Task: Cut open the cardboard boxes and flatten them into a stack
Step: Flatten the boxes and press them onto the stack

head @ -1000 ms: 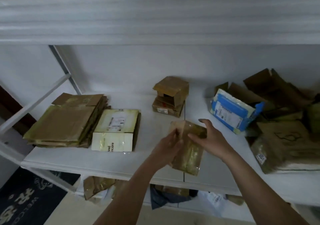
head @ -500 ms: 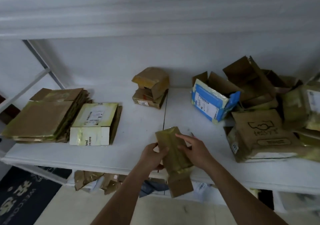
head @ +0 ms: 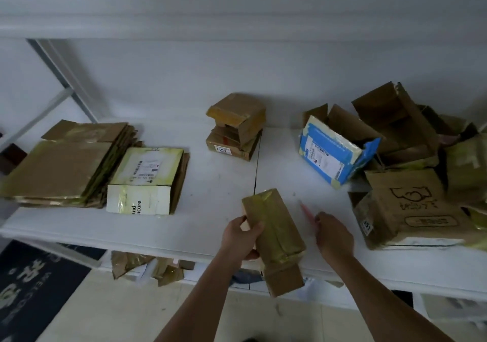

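1. Head view, shelf: white board, with a seam running front to back near its middle.
2. Small taped box: brown cardboard under yellowish tape, lying lengthwise at the shelf's front edge, its near flap hanging out past the edge.
3. Left hand: grips the small taped box from its left side, thumb curled over the top face, fingers wrapped beneath.
4. Right hand: apart from the box, to its right, fingers curled round a pink cutter whose tip points away over the shelf; the exact finger placement is blurred.
5. Flattened stack: brown cardboard sheets at the shelf's left end.
6. White flattened carton: with a shipping label, touching the stack's right side.
7. Two small brown boxes: one on the other, at the back centre.
8. Blue-and-white box: opened, tilted, right of centre.
9. Heap of opened brown boxes: at the right end, the nearest bearing a line drawing.
10. Dark mat: on the floor, lower left.
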`<state>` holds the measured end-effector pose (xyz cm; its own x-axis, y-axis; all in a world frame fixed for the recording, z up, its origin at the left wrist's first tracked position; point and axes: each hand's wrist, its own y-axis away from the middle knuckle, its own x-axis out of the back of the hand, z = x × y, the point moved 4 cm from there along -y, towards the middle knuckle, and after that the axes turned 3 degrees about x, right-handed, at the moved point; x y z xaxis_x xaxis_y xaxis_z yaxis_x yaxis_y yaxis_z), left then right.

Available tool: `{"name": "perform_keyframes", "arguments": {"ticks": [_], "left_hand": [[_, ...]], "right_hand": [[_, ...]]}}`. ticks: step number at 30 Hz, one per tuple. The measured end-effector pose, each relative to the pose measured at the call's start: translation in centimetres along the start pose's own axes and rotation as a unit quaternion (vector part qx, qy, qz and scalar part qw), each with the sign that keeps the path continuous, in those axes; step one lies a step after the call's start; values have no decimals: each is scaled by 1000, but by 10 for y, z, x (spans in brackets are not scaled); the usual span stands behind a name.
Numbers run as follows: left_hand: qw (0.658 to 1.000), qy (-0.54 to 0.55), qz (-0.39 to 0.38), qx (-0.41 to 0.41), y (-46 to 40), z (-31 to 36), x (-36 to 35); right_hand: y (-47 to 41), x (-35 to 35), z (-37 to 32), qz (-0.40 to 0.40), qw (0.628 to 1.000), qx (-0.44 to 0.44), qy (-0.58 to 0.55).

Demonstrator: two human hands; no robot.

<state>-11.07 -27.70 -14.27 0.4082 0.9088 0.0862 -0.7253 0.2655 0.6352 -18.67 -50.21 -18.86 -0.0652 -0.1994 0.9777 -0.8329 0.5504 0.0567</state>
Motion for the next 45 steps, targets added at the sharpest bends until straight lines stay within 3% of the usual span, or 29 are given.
{"name": "perform_keyframes", "arguments": {"ticks": [3, 7, 13, 17, 22, 30, 36, 45], "left_hand": [[1000, 18, 20, 6, 3, 0, -1], [997, 51, 60, 15, 3, 4, -11], [994, 31, 103, 17, 5, 12, -25], [992, 33, 120, 24, 5, 9, -25], [990, 43, 132, 34, 9, 9, -27], [988, 42, 140, 45, 12, 9, -28], [988, 39, 143, 41, 11, 9, -28], [990, 31, 129, 52, 7, 9, -25]], "right_hand": [[-7, 6, 2, -3, 998, -7, -65], [-19, 43, -5, 19, 958, 9, -286], [-29, 106, -26, 10, 921, 107, -373], [-16, 126, -41, 55, 859, 213, -463], [-10, 116, -59, -8, 799, 200, -568], [-22, 89, -86, -41, 777, 150, -610], [-20, 65, -81, -18, 810, 123, -574], [-20, 63, -89, -3, 826, 198, -527]]}}
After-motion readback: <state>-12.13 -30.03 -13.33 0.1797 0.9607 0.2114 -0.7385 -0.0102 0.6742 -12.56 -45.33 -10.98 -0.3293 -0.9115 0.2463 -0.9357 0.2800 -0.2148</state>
